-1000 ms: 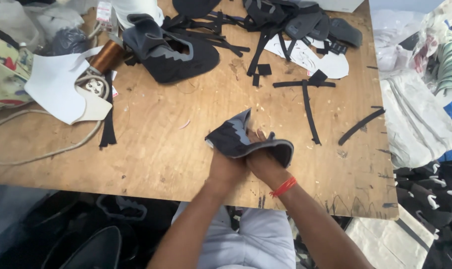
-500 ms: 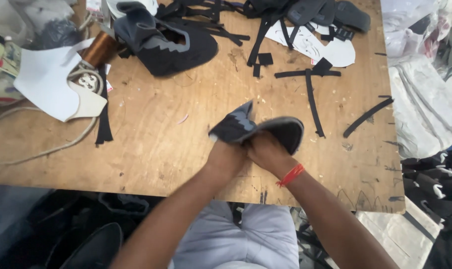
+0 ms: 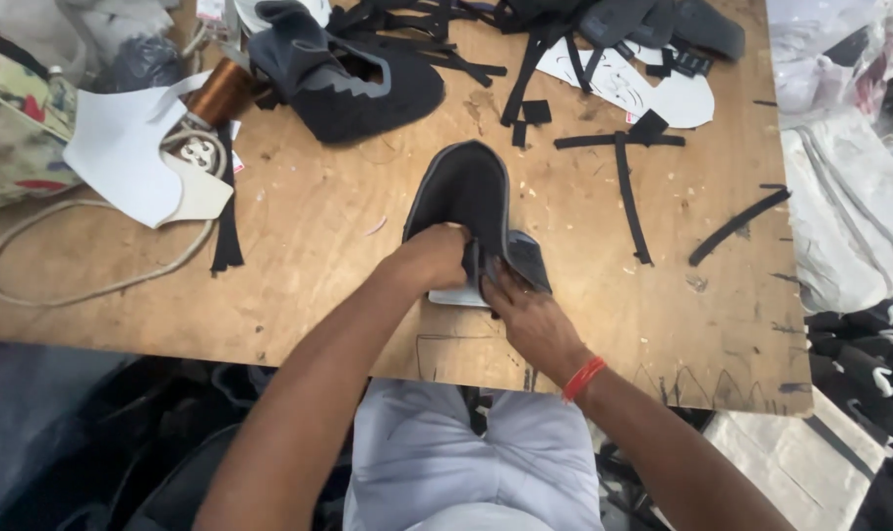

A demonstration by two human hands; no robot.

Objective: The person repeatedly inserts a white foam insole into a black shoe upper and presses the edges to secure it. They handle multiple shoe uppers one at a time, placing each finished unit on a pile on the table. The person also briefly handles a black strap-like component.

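A dark grey and black shoe upper [image 3: 466, 192] lies on the wooden table [image 3: 338, 256] with its toe end pointing away from me. My left hand [image 3: 432, 258] grips its near edge on the left side. Fingers of my right hand [image 3: 525, 310], which has a red band at the wrist, pinch the near edge on the right side. A pale piece [image 3: 458, 295] shows under the upper between my hands.
A second black and grey shoe upper [image 3: 343, 74] lies at the back, with black strips [image 3: 624, 167] and white cut pieces [image 3: 653, 93] to its right. A white pattern piece [image 3: 132, 157], a copper-coloured spool [image 3: 220, 90] and a cord [image 3: 73, 285] sit at left. Fabric heaps lie beyond the right edge.
The upper was bunched and raised in both hands; now it is spread flat on the table, toe away from me, and my hands hold its near edge.
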